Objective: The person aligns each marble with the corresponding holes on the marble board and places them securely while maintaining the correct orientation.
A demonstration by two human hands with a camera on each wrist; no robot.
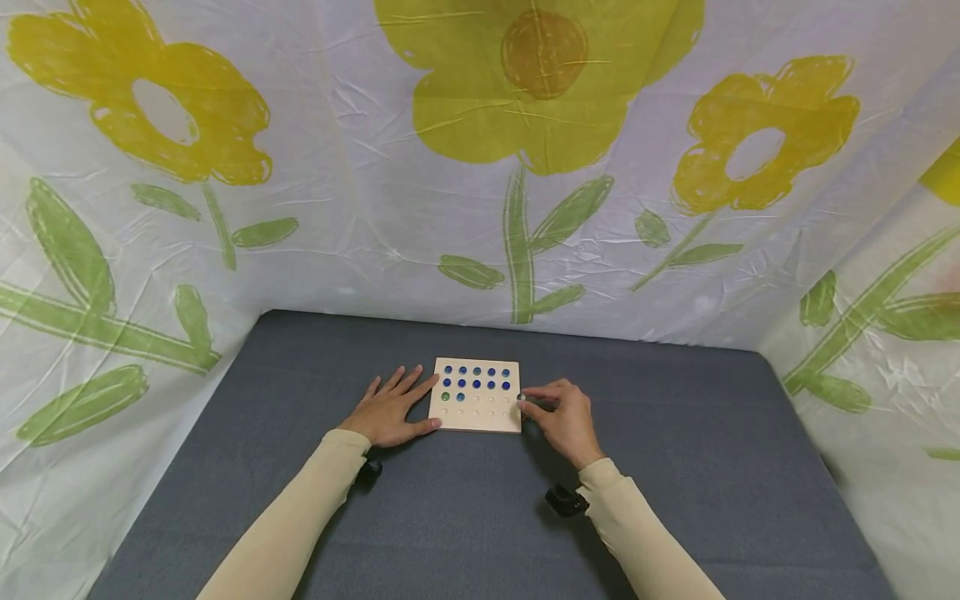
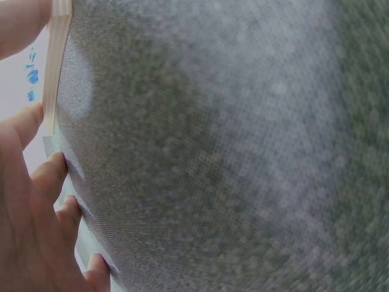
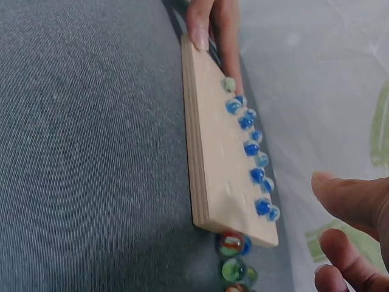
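A pale wooden board (image 1: 483,412) with rows of small hollows lies on the table. Blue glass marbles (image 1: 476,384) fill its two far rows; a green marble (image 1: 446,397) and a blue one begin the third, and the nearest row holds none. My left hand (image 1: 386,417) lies with fingers spread, thumb and index finger touching the board's left edge. My right hand (image 1: 566,421) hovers at the right edge, thumb and index finger apart around a marble (image 1: 521,398). The right wrist view shows several loose marbles (image 3: 233,269) beside the board, and nothing between the fingers (image 3: 355,201).
Dark grey cloth (image 1: 450,533) covers the table beneath both arms. Behind it and along the sides hangs a white curtain (image 1: 337,250) printed with yellow flowers. A black wrist camera (image 1: 566,501) sits at the right cuff.
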